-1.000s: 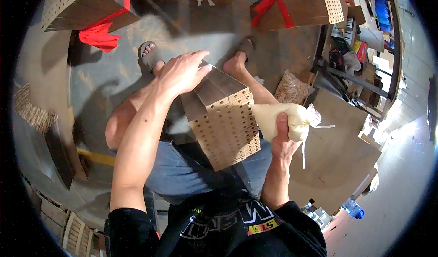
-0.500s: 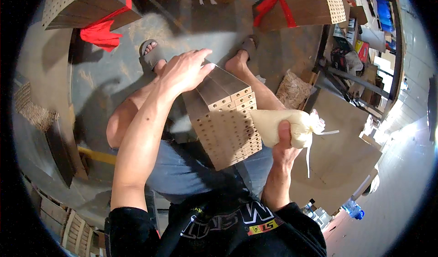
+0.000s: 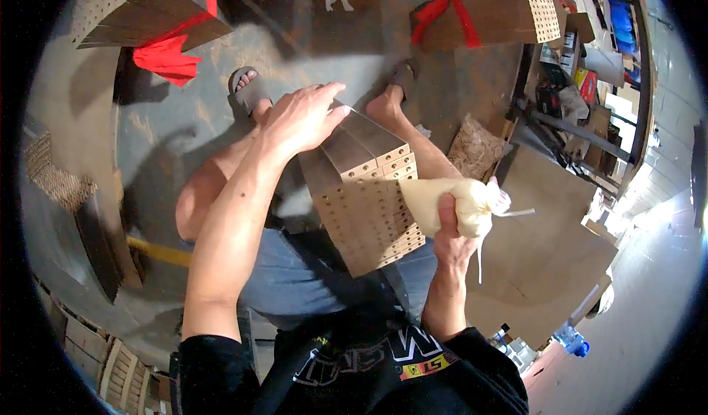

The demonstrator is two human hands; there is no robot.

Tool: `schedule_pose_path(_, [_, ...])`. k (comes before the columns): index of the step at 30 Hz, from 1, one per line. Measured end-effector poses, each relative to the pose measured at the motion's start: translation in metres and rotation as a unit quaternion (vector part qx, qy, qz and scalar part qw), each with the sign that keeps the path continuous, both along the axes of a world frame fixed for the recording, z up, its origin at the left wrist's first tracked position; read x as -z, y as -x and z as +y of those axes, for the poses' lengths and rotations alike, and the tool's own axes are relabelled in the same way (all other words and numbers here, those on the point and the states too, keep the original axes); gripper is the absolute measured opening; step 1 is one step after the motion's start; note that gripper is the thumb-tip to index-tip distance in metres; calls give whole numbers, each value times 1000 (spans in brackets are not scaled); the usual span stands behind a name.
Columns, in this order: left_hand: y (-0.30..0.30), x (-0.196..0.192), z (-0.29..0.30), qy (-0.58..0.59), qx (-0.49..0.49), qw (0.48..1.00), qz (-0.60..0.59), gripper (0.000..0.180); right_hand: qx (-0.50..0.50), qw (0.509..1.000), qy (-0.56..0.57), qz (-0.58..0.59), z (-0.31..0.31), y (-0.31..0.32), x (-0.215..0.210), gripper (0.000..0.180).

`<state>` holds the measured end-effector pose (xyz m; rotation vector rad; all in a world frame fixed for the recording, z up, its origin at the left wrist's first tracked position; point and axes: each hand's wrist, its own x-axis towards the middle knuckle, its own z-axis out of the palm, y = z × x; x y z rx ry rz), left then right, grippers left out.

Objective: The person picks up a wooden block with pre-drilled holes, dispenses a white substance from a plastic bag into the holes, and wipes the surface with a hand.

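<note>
Between my knees stands a stack of brown boards (image 3: 361, 220), their near ends dotted with drilled holes in rows. My left hand (image 3: 302, 119) lies over the far left part of the stack, fingers stretched out and thumb apart. A pale yellow cloth bag (image 3: 428, 201), tied off with white string at its right end, is wrapped by my right hand (image 3: 451, 242). The narrow left end of the bag meets the right side of the drilled end faces. My right fingers behind the bag are hidden; only the thumb shows on top.
More drilled board bundles tied with red cloth stand at the far left (image 3: 147, 9) and far right (image 3: 479, 17). A cluttered metal shelf (image 3: 582, 131) rises on the right, beside a large brown sheet (image 3: 542, 231). A crumpled brown paper piece (image 3: 474, 148) lies near my right leg.
My right hand has moved the cloth bag slightly to the left, against the drilled ends, and its tied end now looks more squeezed. My left hand has stayed nearly in place on the stack.
</note>
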<state>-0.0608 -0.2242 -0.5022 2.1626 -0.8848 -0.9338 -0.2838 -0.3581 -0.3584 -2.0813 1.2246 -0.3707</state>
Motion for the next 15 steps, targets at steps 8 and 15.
schedule_pose_path(8, [0, -1, 0, -14, 4, 1000, 2, 46, -4, 988, -124, -89, 10, 7, -4, 42])
schedule_pose_path(15, [-2, -1, 0, 4, 4, 1000, -1, 47, 71, 963, -202, -164, 19, 8, 13, 38])
